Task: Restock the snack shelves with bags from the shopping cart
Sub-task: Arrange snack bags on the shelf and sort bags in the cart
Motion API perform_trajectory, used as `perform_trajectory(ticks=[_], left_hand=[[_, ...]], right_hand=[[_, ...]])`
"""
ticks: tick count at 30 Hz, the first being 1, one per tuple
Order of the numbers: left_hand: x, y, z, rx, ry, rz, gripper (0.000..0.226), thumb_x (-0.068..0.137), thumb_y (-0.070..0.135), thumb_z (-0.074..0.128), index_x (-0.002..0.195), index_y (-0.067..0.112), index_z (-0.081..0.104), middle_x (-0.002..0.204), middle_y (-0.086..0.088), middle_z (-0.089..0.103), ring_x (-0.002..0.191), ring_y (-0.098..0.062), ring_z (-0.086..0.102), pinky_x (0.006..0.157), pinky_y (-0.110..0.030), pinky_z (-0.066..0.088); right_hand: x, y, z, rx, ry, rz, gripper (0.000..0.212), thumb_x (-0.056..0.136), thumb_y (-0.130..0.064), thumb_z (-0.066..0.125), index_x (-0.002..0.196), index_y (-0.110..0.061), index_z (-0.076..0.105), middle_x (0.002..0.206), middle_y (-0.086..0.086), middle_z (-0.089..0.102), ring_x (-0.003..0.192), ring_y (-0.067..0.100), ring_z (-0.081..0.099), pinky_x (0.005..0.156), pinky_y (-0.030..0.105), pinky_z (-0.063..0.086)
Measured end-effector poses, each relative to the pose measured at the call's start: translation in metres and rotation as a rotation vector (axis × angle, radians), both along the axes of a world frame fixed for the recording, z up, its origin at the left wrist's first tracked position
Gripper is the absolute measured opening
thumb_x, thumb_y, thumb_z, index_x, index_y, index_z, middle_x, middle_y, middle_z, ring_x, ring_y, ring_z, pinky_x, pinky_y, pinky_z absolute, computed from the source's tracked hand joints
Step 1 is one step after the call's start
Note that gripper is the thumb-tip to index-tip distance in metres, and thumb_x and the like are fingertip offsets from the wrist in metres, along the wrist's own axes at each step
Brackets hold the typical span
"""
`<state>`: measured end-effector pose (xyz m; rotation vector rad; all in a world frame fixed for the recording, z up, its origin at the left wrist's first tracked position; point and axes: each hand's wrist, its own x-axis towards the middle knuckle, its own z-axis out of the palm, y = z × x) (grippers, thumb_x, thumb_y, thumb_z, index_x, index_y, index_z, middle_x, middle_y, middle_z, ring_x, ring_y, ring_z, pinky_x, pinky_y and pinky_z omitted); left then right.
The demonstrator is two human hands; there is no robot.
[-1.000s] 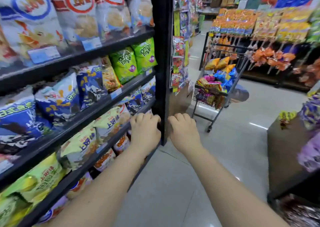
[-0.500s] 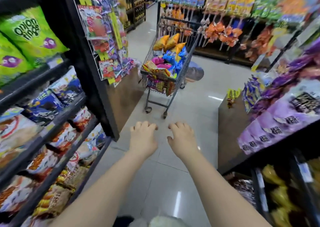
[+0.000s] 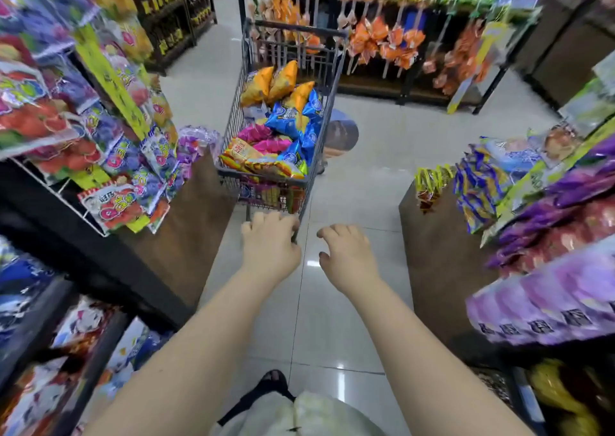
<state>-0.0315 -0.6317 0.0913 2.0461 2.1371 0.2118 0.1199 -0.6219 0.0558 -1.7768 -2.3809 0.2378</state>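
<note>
The left hand (image 3: 270, 246) and right hand (image 3: 349, 256), fingers loosely curled and holding nothing, hover at the near edge of the shopping cart (image 3: 266, 176), which is heaped with snack bags (image 3: 287, 116).

shopping cart (image 3: 293, 52): dark grey wire | orange bags (image 3: 278, 81): orange shading to yellow | blue bags (image 3: 288, 116): bright blue, white print | pink bags (image 3: 263, 136): magenta | yellow bags (image 3: 248, 154): yellow, red lettering and stripes | floor (image 3: 366, 186): pale grey glossy tiles | shelf packets (image 3: 549, 302): lilac and purple | rack packets (image 3: 114, 207): red and purple fruit prints | sandal (image 3: 271, 384): black
</note>
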Motion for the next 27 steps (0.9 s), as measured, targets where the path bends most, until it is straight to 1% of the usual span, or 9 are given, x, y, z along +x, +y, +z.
perform_trajectory(ticks=[3,6,9,12,14,17,19,22,27], left_hand=[[-0.014,0.071,-0.003,-0.025,-0.001,-0.018,0.041,0.085,0.023,0.056,0.125,0.031,0.055,0.121,0.002,0.054,0.119,-0.026,0.042,0.096,-0.04,0.032],[-0.021,0.13,-0.007,-0.056,-0.017,-0.03,0.042,0.085,0.024,0.056,0.126,0.031,0.055,0.122,0.0,0.055,0.119,-0.028,0.042,0.095,-0.042,0.034],[-0.019,0.175,-0.016,-0.084,0.002,-0.07,0.04,0.085,0.024,0.055,0.124,0.031,0.056,0.12,0.001,0.055,0.116,-0.027,0.043,0.093,-0.041,0.035],[-0.022,0.227,-0.03,-0.102,0.023,-0.046,0.038,0.086,0.028,0.056,0.124,0.031,0.055,0.119,0.001,0.054,0.116,-0.027,0.044,0.093,-0.041,0.035],[-0.026,0.267,-0.042,-0.113,0.05,0.003,0.041,0.085,0.031,0.057,0.126,0.031,0.055,0.122,0.0,0.055,0.119,-0.027,0.044,0.095,-0.041,0.035],[-0.033,0.324,-0.061,-0.137,0.065,0.085,0.044,0.083,0.03,0.059,0.126,0.03,0.055,0.127,-0.002,0.054,0.123,-0.028,0.044,0.097,-0.042,0.036],[-0.04,0.36,-0.074,-0.176,0.061,0.137,0.045,0.083,0.029,0.06,0.127,0.033,0.054,0.13,0.0,0.053,0.126,-0.027,0.042,0.098,-0.042,0.036],[-0.05,0.399,-0.094,-0.249,0.065,0.212,0.044,0.083,0.026,0.061,0.126,0.035,0.054,0.13,0.001,0.052,0.127,-0.025,0.042,0.097,-0.041,0.036],[-0.072,0.415,-0.135,-0.354,-0.016,0.331,0.047,0.084,0.023,0.062,0.129,0.032,0.052,0.132,0.0,0.049,0.124,-0.028,0.042,0.097,-0.041,0.037]], right_hand=[[-0.011,0.063,0.004,-0.005,-0.029,-0.044,0.034,0.089,-0.023,0.054,0.123,-0.02,0.054,0.126,0.001,0.053,0.12,0.028,0.043,0.096,0.038,0.035],[-0.016,0.115,0.004,-0.03,0.01,-0.072,0.038,0.087,-0.023,0.056,0.125,-0.019,0.055,0.126,0.002,0.054,0.12,0.028,0.045,0.096,0.038,0.035],[-0.014,0.168,-0.001,-0.086,0.029,-0.1,0.043,0.088,-0.024,0.056,0.131,-0.022,0.052,0.131,-0.001,0.053,0.123,0.026,0.044,0.098,0.037,0.035],[-0.015,0.23,-0.008,-0.101,0.051,-0.093,0.042,0.089,-0.026,0.057,0.13,-0.022,0.051,0.132,-0.001,0.052,0.123,0.026,0.043,0.098,0.037,0.036],[-0.02,0.276,-0.014,-0.091,0.055,-0.059,0.039,0.088,-0.026,0.058,0.126,-0.021,0.054,0.129,0.0,0.054,0.121,0.027,0.045,0.097,0.038,0.038],[-0.029,0.342,-0.027,-0.116,0.054,0.034,0.04,0.085,-0.027,0.06,0.125,-0.021,0.056,0.121,0.003,0.057,0.117,0.029,0.048,0.094,0.04,0.041],[-0.032,0.384,-0.037,-0.179,0.042,0.102,0.039,0.084,-0.027,0.061,0.123,-0.022,0.057,0.119,0.003,0.057,0.115,0.029,0.049,0.093,0.04,0.043],[-0.033,0.434,-0.056,-0.29,0.041,0.192,0.043,0.082,-0.025,0.061,0.125,-0.024,0.057,0.121,0.004,0.058,0.116,0.029,0.049,0.094,0.039,0.043],[-0.043,0.485,-0.093,-0.496,0.062,0.269,0.047,0.082,-0.022,0.063,0.128,-0.02,0.057,0.127,0.006,0.056,0.121,0.029,0.048,0.098,0.037,0.041]])
